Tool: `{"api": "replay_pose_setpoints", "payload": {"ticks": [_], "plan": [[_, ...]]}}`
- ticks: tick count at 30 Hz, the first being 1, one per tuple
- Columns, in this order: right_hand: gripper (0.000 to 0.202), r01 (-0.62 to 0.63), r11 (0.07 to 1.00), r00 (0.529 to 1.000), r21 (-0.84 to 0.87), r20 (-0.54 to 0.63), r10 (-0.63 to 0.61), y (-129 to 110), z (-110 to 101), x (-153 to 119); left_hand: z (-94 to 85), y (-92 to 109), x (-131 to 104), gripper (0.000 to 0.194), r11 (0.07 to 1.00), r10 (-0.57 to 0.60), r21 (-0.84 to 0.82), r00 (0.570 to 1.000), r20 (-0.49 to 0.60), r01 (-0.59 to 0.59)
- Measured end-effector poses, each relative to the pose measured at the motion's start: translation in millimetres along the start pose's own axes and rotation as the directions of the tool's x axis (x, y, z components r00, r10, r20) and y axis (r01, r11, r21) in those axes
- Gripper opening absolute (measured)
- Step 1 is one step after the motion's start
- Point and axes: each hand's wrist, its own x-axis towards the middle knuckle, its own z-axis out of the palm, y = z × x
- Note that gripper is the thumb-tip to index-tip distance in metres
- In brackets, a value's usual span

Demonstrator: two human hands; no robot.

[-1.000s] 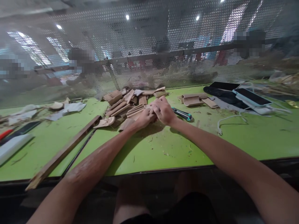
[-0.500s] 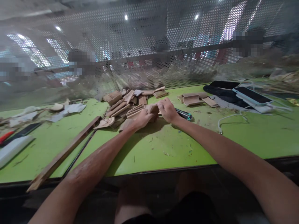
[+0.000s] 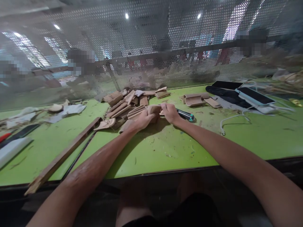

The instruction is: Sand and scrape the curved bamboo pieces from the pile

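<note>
My left hand [image 3: 144, 120] is closed on a curved tan piece [image 3: 154, 109] that looks like bamboo or wood. My right hand [image 3: 170, 113] has its fingers bent together at the right end of this piece; their tips are partly hidden, and a small pale edge shows beneath them. Just right of that hand, a black and turquoise utility knife [image 3: 186, 114] lies on the green table [image 3: 165, 148]. Left of and behind my hands is a loose heap of similar tan pieces [image 3: 119, 108], some flat and some curved.
A long wooden strip [image 3: 66, 153] slants across the left, its end past the front edge. More curved pieces [image 3: 194, 99] lie at right, beside phones [image 3: 255, 95] and a white cable [image 3: 234, 118]. Perforated mesh [image 3: 146, 72] stands behind. People are blurred beyond it.
My right hand has shifted slightly down and its fingers have drawn a little away from the top of the tan piece, showing more of it. My left hand keeps its hold.
</note>
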Motion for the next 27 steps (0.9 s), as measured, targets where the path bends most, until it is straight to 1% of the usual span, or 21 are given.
{"api": "replay_pose_setpoints", "payload": {"ticks": [2, 5, 7, 9, 12, 16, 17, 20, 22, 27], "plan": [[0.055, -0.041, 0.991, 0.999, 0.127, 0.017, 0.039, -7, 2, 1, 1.1, 5, -2, 0.019, 0.999, -0.024, -0.040, 0.999, -0.024, 0.023], [0.052, -0.055, 0.953, 0.998, 0.296, 0.034, 0.047, -19, 3, 3, 2.1, 13, -5, 0.014, 1.000, -0.002, -0.024, 1.000, 0.004, 0.002], [0.051, -0.052, 0.934, 0.998, 0.353, 0.042, 0.040, -26, 2, 4, 1.9, 17, -7, 0.014, 1.000, 0.027, 0.009, 0.999, 0.039, -0.027], [0.052, -0.059, 0.926, 0.998, 0.373, 0.056, 0.041, -31, 1, 4, 1.5, 19, -8, 0.014, 0.998, 0.054, 0.028, 0.997, 0.058, -0.055], [0.055, -0.059, 0.932, 0.997, 0.359, 0.064, 0.039, -33, 0, 4, 1.4, 19, -6, 0.016, 0.994, 0.106, 0.003, 0.993, 0.042, -0.106], [0.053, -0.032, 0.943, 0.999, 0.331, 0.049, 0.017, -29, -1, 5, 2.0, 18, -3, 0.026, 0.989, 0.125, -0.066, 0.990, -0.070, -0.129], [0.052, -0.031, 0.946, 0.999, 0.324, 0.039, 0.019, -28, -2, 5, 2.2, 19, -3, 0.029, 0.988, 0.128, -0.079, 0.988, -0.084, -0.134], [0.048, -0.015, 0.959, 1.000, 0.284, 0.028, 0.007, -27, -6, 7, 3.2, 23, -2, 0.032, 0.982, 0.156, -0.104, 0.987, -0.050, -0.160], [0.047, 0.016, 0.971, 0.998, 0.239, 0.058, -0.031, -30, -9, 6, 4.3, 24, -2, 0.031, 0.978, 0.169, -0.120, 0.985, -0.019, -0.170], [0.049, 0.160, 0.986, 0.976, 0.056, 0.143, -0.166, -39, -11, 0, 1.5, 21, 2, 0.023, 0.979, 0.130, -0.154, 0.991, -0.041, -0.135]]}}
